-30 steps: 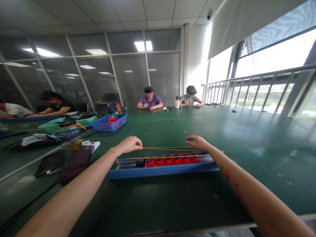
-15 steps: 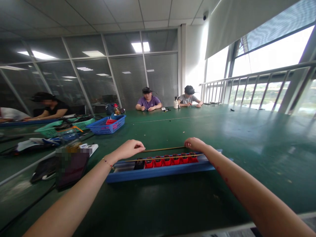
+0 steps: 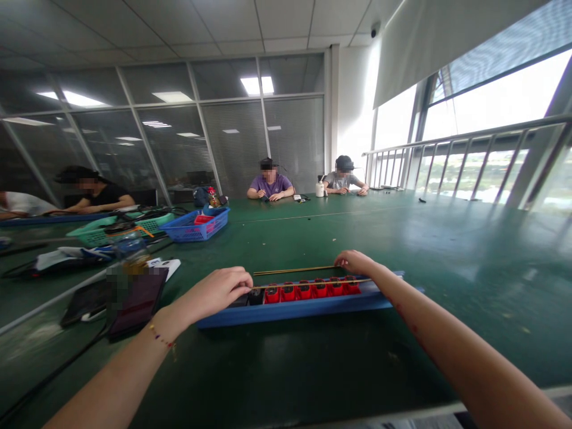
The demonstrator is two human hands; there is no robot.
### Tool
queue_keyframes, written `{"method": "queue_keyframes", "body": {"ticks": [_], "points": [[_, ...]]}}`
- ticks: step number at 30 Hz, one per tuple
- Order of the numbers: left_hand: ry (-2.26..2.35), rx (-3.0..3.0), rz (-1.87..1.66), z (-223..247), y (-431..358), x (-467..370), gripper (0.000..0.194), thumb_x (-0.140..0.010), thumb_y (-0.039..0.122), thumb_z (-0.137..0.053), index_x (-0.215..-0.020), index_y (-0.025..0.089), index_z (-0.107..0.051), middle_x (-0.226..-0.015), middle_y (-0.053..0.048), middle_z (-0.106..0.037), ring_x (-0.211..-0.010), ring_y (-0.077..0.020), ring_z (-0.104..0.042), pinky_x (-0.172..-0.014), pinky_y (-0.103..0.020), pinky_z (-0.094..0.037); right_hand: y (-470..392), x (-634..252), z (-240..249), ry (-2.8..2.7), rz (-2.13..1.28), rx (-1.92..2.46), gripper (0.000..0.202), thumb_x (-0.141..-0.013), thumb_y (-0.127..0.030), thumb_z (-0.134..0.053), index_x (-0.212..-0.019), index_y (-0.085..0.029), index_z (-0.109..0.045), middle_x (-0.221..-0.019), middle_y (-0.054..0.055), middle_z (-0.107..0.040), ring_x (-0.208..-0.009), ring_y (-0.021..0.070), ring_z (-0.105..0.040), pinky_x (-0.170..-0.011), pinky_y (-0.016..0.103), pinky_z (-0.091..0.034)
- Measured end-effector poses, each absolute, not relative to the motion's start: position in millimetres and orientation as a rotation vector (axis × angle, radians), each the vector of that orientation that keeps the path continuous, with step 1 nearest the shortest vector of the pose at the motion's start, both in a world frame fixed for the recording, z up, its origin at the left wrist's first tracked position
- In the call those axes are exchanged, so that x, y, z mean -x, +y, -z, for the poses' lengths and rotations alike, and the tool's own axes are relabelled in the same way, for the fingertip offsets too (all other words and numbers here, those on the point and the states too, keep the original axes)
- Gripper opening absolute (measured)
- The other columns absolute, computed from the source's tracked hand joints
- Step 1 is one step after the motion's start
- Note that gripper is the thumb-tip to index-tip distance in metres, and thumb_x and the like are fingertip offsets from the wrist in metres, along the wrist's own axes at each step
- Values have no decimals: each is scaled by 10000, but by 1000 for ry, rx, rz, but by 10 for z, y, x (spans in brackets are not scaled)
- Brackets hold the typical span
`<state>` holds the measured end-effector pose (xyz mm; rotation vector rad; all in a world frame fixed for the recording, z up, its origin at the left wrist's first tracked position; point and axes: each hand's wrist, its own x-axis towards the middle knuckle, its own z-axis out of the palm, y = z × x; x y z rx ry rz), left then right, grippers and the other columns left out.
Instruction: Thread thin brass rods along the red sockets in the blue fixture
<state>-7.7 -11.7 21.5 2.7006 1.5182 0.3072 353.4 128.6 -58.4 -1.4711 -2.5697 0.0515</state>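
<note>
A long blue tray (image 3: pixel 308 311) lies on the table, holding a row of several red pieces (image 3: pixel 304 291) and a black piece (image 3: pixel 255 296) at their left. Across the top of that row runs a thin yellowish stick (image 3: pixel 313 283). My left hand (image 3: pixel 226 289) is closed in a pinch at its left end, above the tray. Behind the tray are two thin yellowish sticks (image 3: pixel 290 271), close together. The curled fingers of my right hand (image 3: pixel 354 262) close at their right end; the fingertips are partly hidden.
To the left lie a dark tablet-like slab (image 3: pixel 136 301), a jar (image 3: pixel 129 244) and cables. Beyond them stand a blue basket (image 3: pixel 196 227) and a green basket (image 3: pixel 93 232). Co-workers sit at the far side, one in a purple shirt (image 3: pixel 270 185), and at the left.
My left hand has let go of the rear sticks' left end and moved left and nearer, onto the stick over the tray. My right hand stays almost still.
</note>
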Motion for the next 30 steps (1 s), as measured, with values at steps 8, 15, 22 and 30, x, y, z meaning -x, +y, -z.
{"method": "queue_keyframes", "body": {"ticks": [8, 15, 22, 30], "points": [[1703, -2788, -402, -532, 93, 337, 248, -765, 391, -428, -817, 231, -610, -827, -2, -607, -731, -148, -541, -653, -215, -374, 1364, -3623, 639, -2416, -205, 1520, 320, -715, -115, -447, -972, -191, -622, -867, 26, -664, -792, 156, -590, -695, 204, -428], [1569, -2728, -189, -256, 554, 240, 239, -750, 360, -450, -788, 218, -638, -811, -14, -647, -723, -154, -576, -631, -213, -384, 1413, -3658, 690, -2245, -328, 1584, 343, -842, -169, -286, -1120, -149, -486, -836, 34, -663, -742, 109, -600, -660, 178, -447], [1508, -2675, -14, 119, 881, -81, 165, -713, 306, -523, -785, 219, -643, -740, 12, -673, -665, -121, -600, -588, -178, -405, 1291, -3575, 620, -2511, -219, 1464, 390, -708, -430, -544, -1024, -206, -586, -955, 46, -634, -848, 186, -580, -742, 240, -434], [1659, -2742, 61, 312, 1175, -172, 206, -656, 189, -560, -850, 211, -624, -899, -42, -640, -824, -181, -578, -695, -244, -413, 1270, -3501, 529, -2777, 104, 1427, 313, -717, -140, -452, -965, -236, -616, -980, 35, -628, -890, 192, -569, -728, 240, -412]]}}
